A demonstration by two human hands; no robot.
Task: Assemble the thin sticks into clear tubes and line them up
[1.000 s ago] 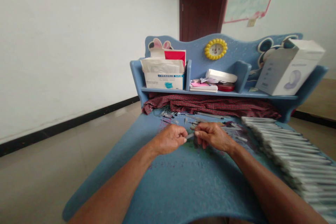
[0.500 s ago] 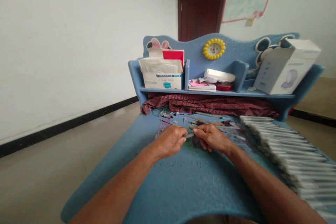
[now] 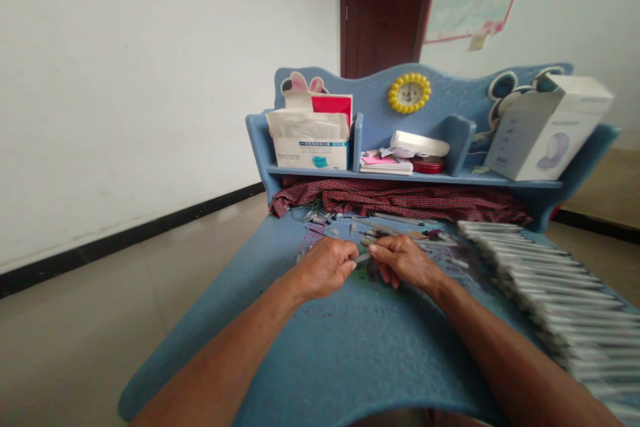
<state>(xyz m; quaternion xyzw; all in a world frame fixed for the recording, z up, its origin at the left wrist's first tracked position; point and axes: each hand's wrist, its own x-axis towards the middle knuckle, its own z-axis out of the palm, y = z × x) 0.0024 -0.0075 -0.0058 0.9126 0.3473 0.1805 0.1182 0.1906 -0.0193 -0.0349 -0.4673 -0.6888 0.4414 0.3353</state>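
My left hand (image 3: 325,268) and my right hand (image 3: 404,260) meet over the middle of a blue desk (image 3: 350,347). Both are closed in a pinch on the two ends of a thin grey pen part (image 3: 362,257) held between them. Just beyond my fingers lies a scatter of loose pen parts (image 3: 370,230) on the desk top. A long row of finished grey pens (image 3: 540,280) lies side by side along the desk's right side.
A red checked cloth (image 3: 400,200) lies under the desk's shelf (image 3: 415,178). On the shelf stand a mask box (image 3: 310,140), flat booklets with a red tin (image 3: 429,165), and a white carton (image 3: 545,130). A yellow clock (image 3: 409,93) sits on the backboard. Bare floor lies left.
Both hands have kept their pinch on the pen part, with only slight shifts of the fingers; the view itself has moved a little.
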